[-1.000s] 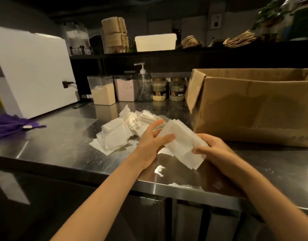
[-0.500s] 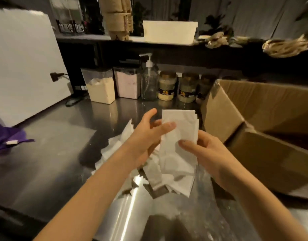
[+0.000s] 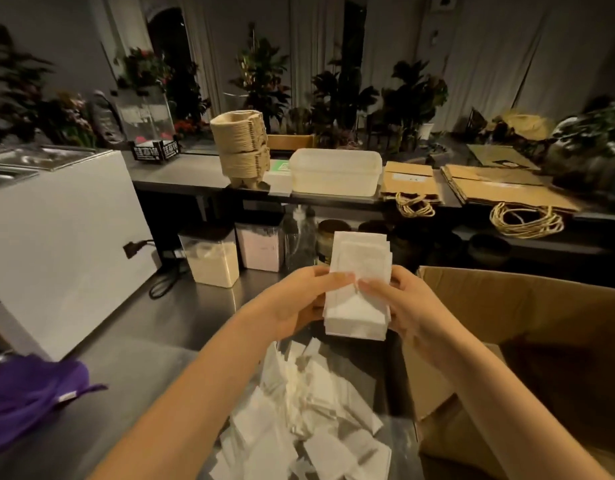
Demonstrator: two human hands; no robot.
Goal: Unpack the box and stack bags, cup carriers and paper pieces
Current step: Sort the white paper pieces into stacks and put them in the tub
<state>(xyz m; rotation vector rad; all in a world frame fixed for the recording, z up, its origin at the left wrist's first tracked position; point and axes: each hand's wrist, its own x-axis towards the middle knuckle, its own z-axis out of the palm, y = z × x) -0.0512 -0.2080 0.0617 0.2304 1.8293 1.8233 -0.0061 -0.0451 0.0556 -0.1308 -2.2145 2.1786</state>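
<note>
Two hands, left hand (image 3: 299, 301) and right hand (image 3: 415, 308), fingers (image 3: 339, 278) curled round one paper bundle (image 3: 359, 268), held upright just left of the box (image 3: 528, 327). Loose paper pieces (image 3: 309, 414) lie left of box. Step: squaring edges. Next, probably: lay bundle flat, aligned.

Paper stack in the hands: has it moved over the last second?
Yes: the paper stack lifted from beside the loose pile to upright above it.
</note>
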